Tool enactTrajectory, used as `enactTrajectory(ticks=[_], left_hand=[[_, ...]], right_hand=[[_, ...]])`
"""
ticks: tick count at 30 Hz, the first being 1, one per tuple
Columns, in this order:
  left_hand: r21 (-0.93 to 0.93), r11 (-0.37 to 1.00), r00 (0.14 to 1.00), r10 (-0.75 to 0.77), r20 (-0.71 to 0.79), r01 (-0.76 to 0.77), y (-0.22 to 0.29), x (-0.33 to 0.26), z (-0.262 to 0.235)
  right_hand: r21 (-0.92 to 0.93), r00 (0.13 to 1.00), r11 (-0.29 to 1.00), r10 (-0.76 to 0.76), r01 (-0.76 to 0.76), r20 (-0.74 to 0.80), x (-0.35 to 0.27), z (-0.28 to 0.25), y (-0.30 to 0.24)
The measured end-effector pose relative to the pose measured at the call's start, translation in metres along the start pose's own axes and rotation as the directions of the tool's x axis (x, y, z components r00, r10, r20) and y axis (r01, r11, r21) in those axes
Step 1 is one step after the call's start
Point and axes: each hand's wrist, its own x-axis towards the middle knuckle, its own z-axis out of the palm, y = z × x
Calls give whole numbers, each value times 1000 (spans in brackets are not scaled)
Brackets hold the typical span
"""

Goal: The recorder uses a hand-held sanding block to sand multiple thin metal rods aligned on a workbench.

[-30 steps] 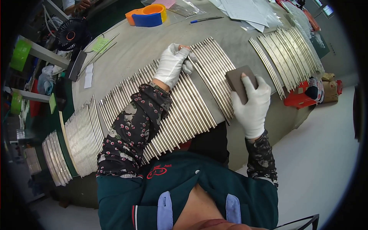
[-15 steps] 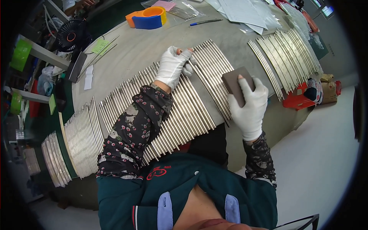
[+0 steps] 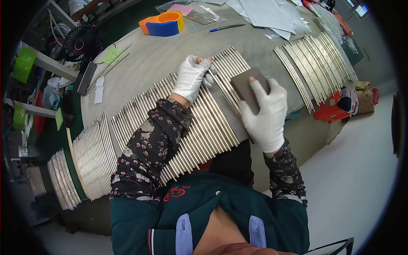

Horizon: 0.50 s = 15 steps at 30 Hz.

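My left hand (image 3: 191, 80), in a white glove with bare fingertips, is closed in a pinch around the far end of a thin metal rod (image 3: 225, 92). In my right hand (image 3: 268, 115), also gloved in white, is a grey-brown sanding block (image 3: 245, 85). The block lies over the rods on the right, covering part of the one in my left fingers. Beneath my left forearm spreads a wide row of silvery metal rods (image 3: 208, 123), laid side by side. Another group of rods (image 3: 231, 59) lies just right of my left hand, partly hidden by the block.
More rods (image 3: 318, 63) lie at the far right, and others (image 3: 93, 157) at the left. An orange and blue tape dispenser (image 3: 163, 26), a pen (image 3: 227, 28) and papers (image 3: 267, 17) rest at the back. A black fan (image 3: 79, 43) stands at the far left.
My right hand and the sanding block have shifted left and slightly away from me across the rods. My left hand keeps its pinch at nearly the same spot.
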Motion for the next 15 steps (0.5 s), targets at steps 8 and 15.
enactTrajectory(ticks=[8,15], left_hand=[[38,998,997,-55,-48,57,5,-4,9],[17,997,995,-78,-54,79,3,-1,9]], right_hand=[[42,995,999,-14,9,103,-5,2,-7],[44,998,999,-33,31,47,-10,-6,-2]])
